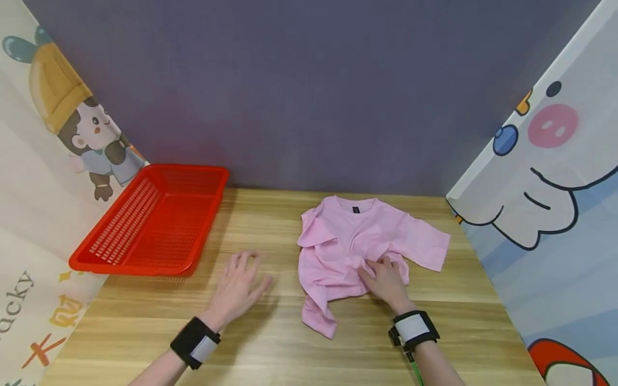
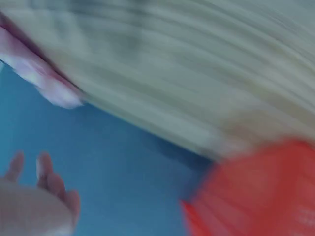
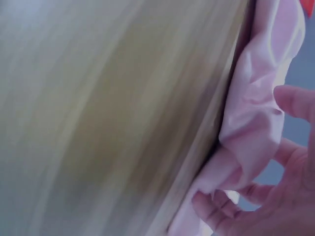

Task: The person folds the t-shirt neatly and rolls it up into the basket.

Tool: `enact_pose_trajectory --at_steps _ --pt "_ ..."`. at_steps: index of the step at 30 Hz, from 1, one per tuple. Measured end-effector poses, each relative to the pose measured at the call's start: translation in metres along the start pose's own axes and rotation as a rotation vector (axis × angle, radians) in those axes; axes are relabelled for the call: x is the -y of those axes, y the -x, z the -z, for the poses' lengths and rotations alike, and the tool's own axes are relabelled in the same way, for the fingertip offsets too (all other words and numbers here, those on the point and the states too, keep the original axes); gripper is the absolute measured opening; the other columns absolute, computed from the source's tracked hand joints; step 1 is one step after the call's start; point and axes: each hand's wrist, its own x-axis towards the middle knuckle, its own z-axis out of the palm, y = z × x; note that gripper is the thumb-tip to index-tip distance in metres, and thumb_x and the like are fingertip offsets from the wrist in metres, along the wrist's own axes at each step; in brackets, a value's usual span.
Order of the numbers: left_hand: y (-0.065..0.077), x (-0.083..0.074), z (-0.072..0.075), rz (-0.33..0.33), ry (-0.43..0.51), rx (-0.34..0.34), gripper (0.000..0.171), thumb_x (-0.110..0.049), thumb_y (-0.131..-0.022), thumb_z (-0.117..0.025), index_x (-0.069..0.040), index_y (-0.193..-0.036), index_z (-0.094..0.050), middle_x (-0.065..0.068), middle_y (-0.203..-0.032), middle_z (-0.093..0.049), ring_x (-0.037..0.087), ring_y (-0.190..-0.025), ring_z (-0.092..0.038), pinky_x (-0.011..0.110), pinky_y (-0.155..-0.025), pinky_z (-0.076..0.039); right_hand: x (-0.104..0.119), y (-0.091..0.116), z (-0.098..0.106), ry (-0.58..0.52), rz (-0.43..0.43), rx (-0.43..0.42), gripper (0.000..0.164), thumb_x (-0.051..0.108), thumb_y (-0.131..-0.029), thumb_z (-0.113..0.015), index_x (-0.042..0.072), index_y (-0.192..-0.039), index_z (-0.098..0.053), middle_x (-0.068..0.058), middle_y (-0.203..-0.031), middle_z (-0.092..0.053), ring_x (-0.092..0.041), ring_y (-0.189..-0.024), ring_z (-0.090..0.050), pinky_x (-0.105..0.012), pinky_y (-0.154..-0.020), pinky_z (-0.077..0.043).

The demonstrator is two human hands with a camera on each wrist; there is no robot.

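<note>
A crumpled pink T-shirt (image 1: pixel 347 246) lies on the wooden table, its collar with a dark label at the far side. One sleeve spreads to the right; the lower left part is twisted toward the near edge. My right hand (image 1: pixel 388 279) touches the shirt's lower front. In the right wrist view, that hand's thumb and fingers (image 3: pixel 211 206) are spread apart against the bunched cloth (image 3: pixel 256 108). My left hand (image 1: pixel 236 287) hovers over the table between the shirt and a red basket (image 1: pixel 212 225), fingers spread and holding nothing.
The red plastic basket with slotted sides stands at the back left of the table (image 1: pixel 270 343). A grey-blue wall (image 1: pixel 309 96) rises behind. Cartoon-printed curtains (image 1: pixel 541 177) flank both sides. Each wrist wears a black strap.
</note>
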Motion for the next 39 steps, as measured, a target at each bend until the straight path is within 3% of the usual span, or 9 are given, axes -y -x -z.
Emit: enact_pose_trajectory --at_steps 6,11,15,20,24,30,35,37,39 --pt "-0.002 -0.043 -0.037 -0.212 0.125 0.188 0.047 -0.048 -0.081 -0.055 -0.027 -0.124 -0.049 0.002 -0.118 -0.05 0.024 -0.111 -0.041 0.046 -0.094 -0.035 0.031 0.001 -0.004 -0.026 -0.063 0.111 0.051 0.045 -0.086 -0.048 0.008 -0.119 -0.056 -0.025 -0.105 -0.049 -0.04 -0.1 -0.042 -0.051 -0.085 -0.031" --pt "0.0 -0.045 -0.057 -0.288 0.035 0.257 0.05 -0.047 -0.079 -0.058 -0.029 -0.124 -0.048 0.002 -0.127 -0.046 0.023 -0.116 -0.038 0.048 -0.1 -0.029 0.045 0.004 -0.003 -0.043 -0.061 0.106 0.05 0.044 -0.087 -0.047 0.008 -0.122 -0.053 -0.025 -0.103 -0.052 -0.038 -0.097 -0.046 -0.049 -0.083 -0.036" --pt "-0.003 -0.026 -0.061 -0.251 -0.032 0.259 0.046 -0.034 -0.078 -0.06 -0.026 -0.122 -0.05 0.002 -0.132 -0.045 0.027 -0.122 -0.036 0.053 -0.102 -0.025 0.05 0.007 -0.001 -0.075 -0.073 0.094 0.046 0.043 -0.087 -0.047 0.01 -0.119 -0.055 -0.021 -0.1 -0.055 -0.035 -0.09 -0.052 -0.047 -0.08 -0.04" --pt "-0.014 -0.003 -0.054 -0.087 -0.115 0.227 0.041 -0.025 -0.079 -0.058 -0.02 -0.119 -0.056 0.004 -0.136 -0.044 0.033 -0.132 -0.026 0.058 -0.104 -0.017 0.051 0.01 0.001 -0.151 -0.076 0.086 0.037 0.04 -0.087 -0.049 0.011 -0.106 -0.062 -0.012 -0.089 -0.06 -0.026 -0.08 -0.058 -0.041 -0.071 -0.046" --pt "-0.023 0.001 -0.049 0.015 -0.2 0.205 0.034 -0.027 -0.081 -0.054 -0.014 -0.111 -0.061 0.007 -0.14 -0.039 0.033 -0.135 -0.02 0.056 -0.107 -0.01 0.055 0.015 0.003 -0.272 -0.094 0.114 0.03 0.035 -0.087 -0.051 0.011 -0.103 -0.064 -0.002 -0.08 -0.064 -0.014 -0.071 -0.058 -0.033 -0.066 -0.047" --pt "-0.023 -0.019 -0.052 -0.042 -0.13 0.113 0.032 -0.034 -0.08 -0.053 -0.013 -0.103 -0.058 0.011 -0.112 -0.05 0.032 -0.105 -0.042 0.047 -0.095 -0.031 0.07 0.021 0.003 -0.539 -0.167 0.235 0.031 0.025 -0.087 -0.054 0.007 -0.111 -0.058 -0.003 -0.074 -0.065 -0.011 -0.059 -0.059 -0.025 -0.057 -0.048" --pt "-0.016 -0.033 -0.059 -0.07 -0.009 0.256 0.061 -0.058 -0.08 -0.049 -0.021 -0.128 -0.044 0.008 -0.114 -0.046 0.029 -0.106 -0.042 0.051 -0.092 -0.031 0.073 0.025 0.004 -0.921 -0.14 0.339 0.034 0.011 -0.087 -0.052 -0.005 -0.117 -0.049 -0.028 -0.086 -0.063 -0.034 -0.07 -0.065 -0.038 -0.063 -0.054" --pt "-0.014 -0.031 -0.062 -0.066 0.009 0.322 0.065 -0.062 -0.078 -0.049 -0.027 -0.133 -0.04 0.006 -0.121 -0.044 0.03 -0.115 -0.038 0.058 -0.096 -0.027 0.067 0.025 0.008 -0.971 -0.114 0.325 0.033 0.007 -0.087 -0.052 -0.006 -0.117 -0.048 -0.031 -0.089 -0.061 -0.038 -0.073 -0.064 -0.041 -0.064 -0.054" --pt "-0.013 -0.024 -0.063 -0.074 0.041 0.362 0.063 -0.06 -0.078 -0.051 -0.03 -0.133 -0.04 0.006 -0.127 -0.041 0.033 -0.123 -0.032 0.066 -0.097 -0.02 0.055 0.022 0.014 -0.908 -0.073 0.235 0.03 0.006 -0.085 -0.054 -0.005 -0.114 -0.052 -0.028 -0.089 -0.062 -0.037 -0.074 -0.063 -0.038 -0.065 -0.054"
